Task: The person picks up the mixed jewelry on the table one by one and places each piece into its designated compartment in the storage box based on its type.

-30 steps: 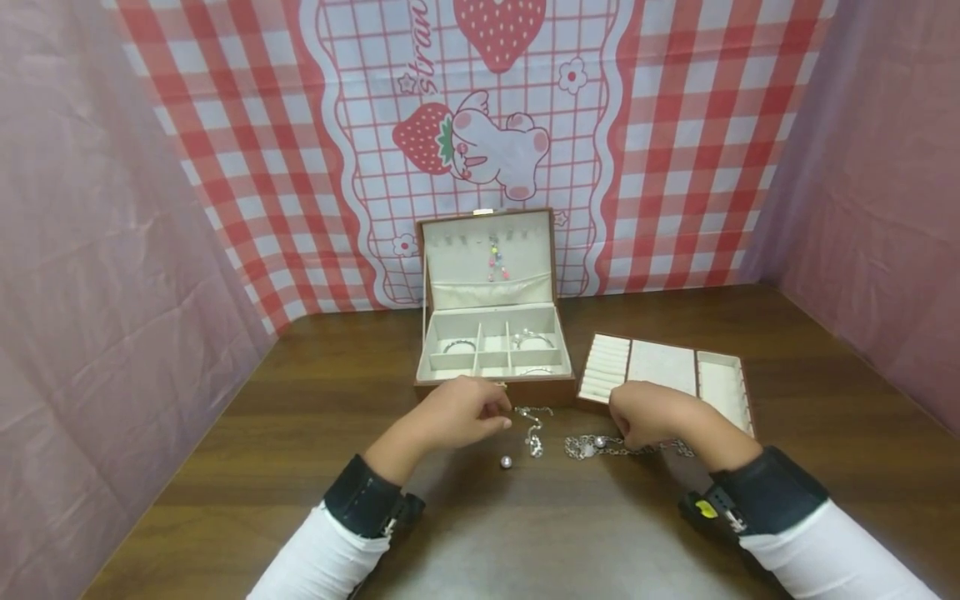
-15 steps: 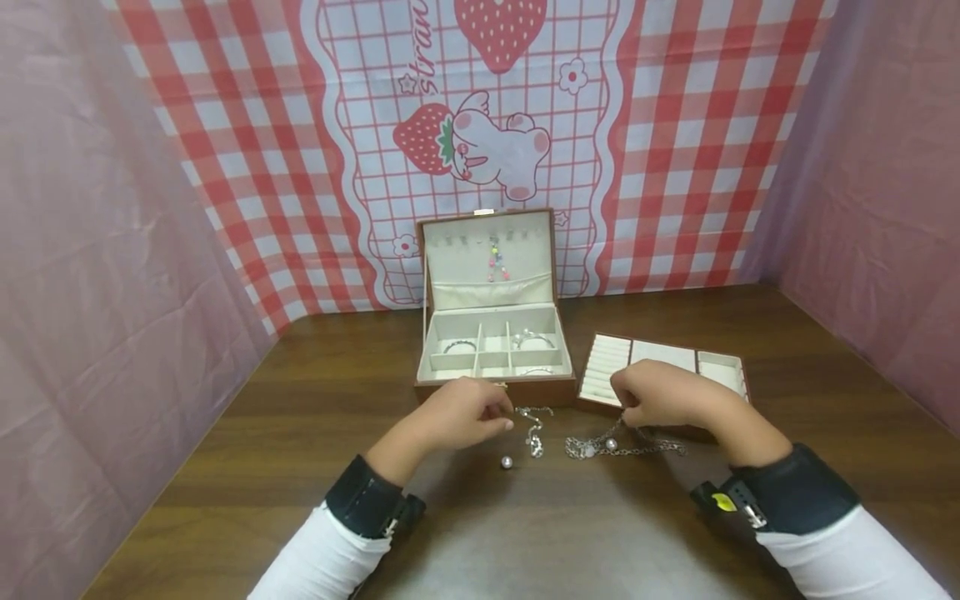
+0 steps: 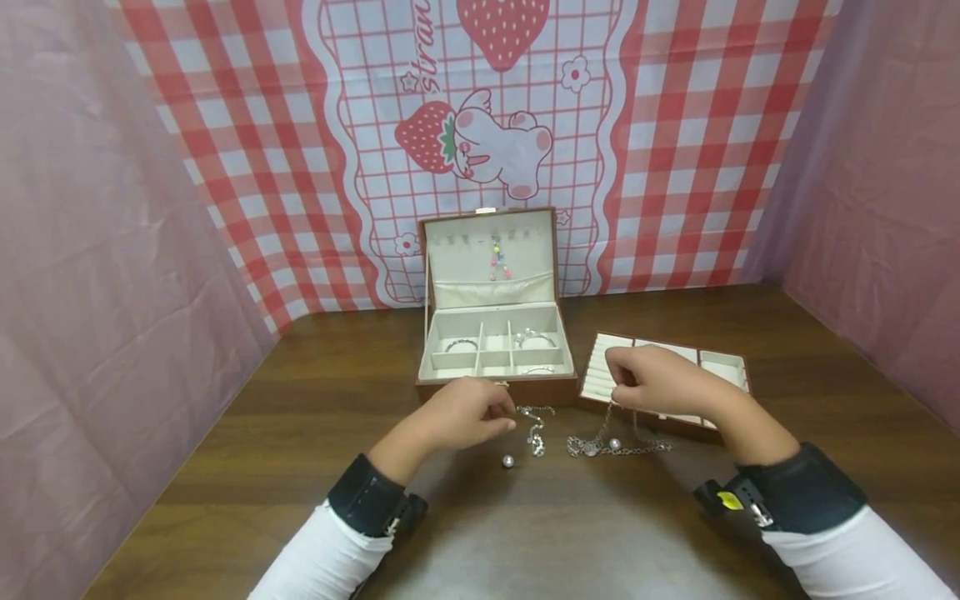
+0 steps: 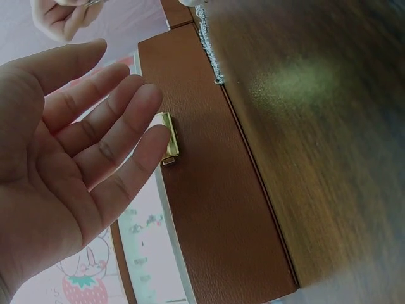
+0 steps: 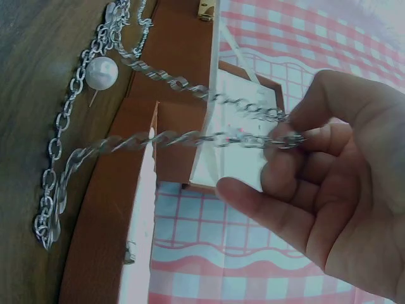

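Observation:
My right hand [image 3: 663,379] pinches a silver chain necklace [image 5: 168,79] between thumb and finger. Two strands rise to the fingertips, while the rest of the chain [image 3: 643,448] lies on the table. A large pearl [image 5: 101,73] sits against the chain in the right wrist view. My left hand [image 4: 82,133] is relaxed and holds nothing, its fingers loosely bent in front of the brown jewelry box [image 3: 495,390]. Just right of it lies a thin silver bracelet [image 3: 536,437], with a loose pearl [image 3: 507,461] nearer me.
The jewelry box stands with its lid up, and a colorful beaded piece [image 3: 497,258] hangs inside the lid. Bracelets [image 3: 461,343] lie in its compartments. To its right is a lift-out tray [image 3: 603,367] with ring rolls, partly behind my right hand. A checkered cloth [image 3: 690,167] hangs behind.
My right hand has risen from the table and away from me, lifting part of the chain necklace into two hanging strands. The left hand has stayed almost still.

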Tool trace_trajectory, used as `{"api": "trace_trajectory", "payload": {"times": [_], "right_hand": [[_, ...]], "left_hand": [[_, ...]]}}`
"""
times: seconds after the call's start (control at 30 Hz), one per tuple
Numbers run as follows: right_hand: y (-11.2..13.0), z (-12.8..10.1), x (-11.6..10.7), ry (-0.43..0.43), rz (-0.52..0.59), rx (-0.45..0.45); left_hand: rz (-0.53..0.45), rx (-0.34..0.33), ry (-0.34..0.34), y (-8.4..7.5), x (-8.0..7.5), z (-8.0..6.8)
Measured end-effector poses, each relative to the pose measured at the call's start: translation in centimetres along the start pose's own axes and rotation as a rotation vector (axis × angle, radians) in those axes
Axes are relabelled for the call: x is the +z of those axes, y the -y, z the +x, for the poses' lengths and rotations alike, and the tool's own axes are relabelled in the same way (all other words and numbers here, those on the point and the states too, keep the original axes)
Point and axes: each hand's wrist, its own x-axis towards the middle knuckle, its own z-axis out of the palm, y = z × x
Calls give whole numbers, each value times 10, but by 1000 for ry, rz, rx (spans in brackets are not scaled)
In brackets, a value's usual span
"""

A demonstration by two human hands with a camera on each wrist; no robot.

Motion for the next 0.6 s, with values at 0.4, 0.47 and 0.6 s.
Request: {"api": "trace_trajectory", "payload": {"times": [0.4, 0.47, 0.6], "right_hand": [[10, 0, -3, -33, 429, -49], [12, 0, -3, -70, 436, -70], [18, -1, -4, -104, 475, -106]], "left_hand": [[1, 19, 9, 1, 2, 1], [6, 32, 6, 1, 2, 2], [4, 42, -4, 0, 3, 3]]}}
